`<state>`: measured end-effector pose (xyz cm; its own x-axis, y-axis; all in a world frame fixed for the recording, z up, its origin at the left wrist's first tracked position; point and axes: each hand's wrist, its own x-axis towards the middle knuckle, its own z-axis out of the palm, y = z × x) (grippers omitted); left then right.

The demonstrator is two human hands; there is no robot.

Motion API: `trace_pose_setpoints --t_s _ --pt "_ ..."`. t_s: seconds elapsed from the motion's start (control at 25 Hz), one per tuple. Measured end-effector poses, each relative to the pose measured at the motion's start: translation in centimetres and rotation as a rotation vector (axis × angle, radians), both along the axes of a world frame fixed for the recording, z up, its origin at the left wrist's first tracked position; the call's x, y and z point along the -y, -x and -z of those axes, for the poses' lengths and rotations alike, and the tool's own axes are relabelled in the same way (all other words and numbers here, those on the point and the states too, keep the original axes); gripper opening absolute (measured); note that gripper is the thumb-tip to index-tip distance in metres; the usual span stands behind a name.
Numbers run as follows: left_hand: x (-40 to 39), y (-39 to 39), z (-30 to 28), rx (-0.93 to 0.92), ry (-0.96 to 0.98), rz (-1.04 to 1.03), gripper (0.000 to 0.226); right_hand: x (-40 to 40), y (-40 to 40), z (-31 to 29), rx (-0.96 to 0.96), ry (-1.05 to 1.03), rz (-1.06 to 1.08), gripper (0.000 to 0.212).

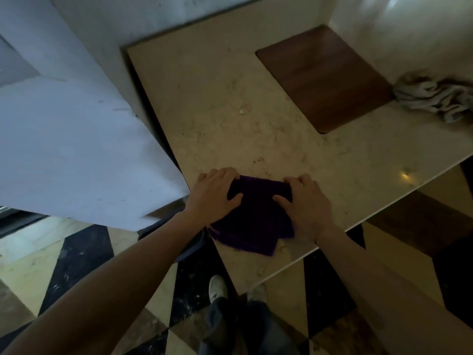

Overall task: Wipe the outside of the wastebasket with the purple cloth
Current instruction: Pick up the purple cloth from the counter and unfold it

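Below me my shoes (218,288) stand on the patterned floor (76,252). Both my hands press flat on the purple cloth (256,221), left hand (215,194) and right hand (304,201) with fingers spread, at the near edge of the marble counter (230,111). Farther off lie a wooden inset (325,78) and a grey rag (432,98).

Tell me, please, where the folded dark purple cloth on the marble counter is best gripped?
Probably at the near corner of the folded dark purple cloth, from the counter's front edge: the layers fan loose there, while both hands, left and right, press it flat.
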<state>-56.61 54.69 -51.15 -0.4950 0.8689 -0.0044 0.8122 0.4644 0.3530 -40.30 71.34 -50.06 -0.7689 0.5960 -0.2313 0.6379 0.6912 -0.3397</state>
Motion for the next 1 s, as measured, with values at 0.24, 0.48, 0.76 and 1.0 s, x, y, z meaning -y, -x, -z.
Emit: trace_pose_setpoints --t_s 0.24,0.48,0.76,1.0 --pt "-0.7 1.0 -0.8 0.101 -0.043 0.005 0.026 1.5 0.2 -1.1 -0.099 0.048 0.082 0.018" --pt "1.9 0.6 -3.8 0.241 -0.166 -0.019 0.026 4.0 -1.1 -5.8 -0.299 0.014 0.119 0.013" --pt "6.6 0.4 -13.7 0.124 -0.463 0.063 0.019 7.7 -2.1 -15.2 -0.545 -0.123 0.098 0.019" --pt "10.9 -0.4 -22.5 0.17 -0.594 -0.052 0.013 10.7 -1.9 -23.3 -0.771 -0.271 0.026 0.017"
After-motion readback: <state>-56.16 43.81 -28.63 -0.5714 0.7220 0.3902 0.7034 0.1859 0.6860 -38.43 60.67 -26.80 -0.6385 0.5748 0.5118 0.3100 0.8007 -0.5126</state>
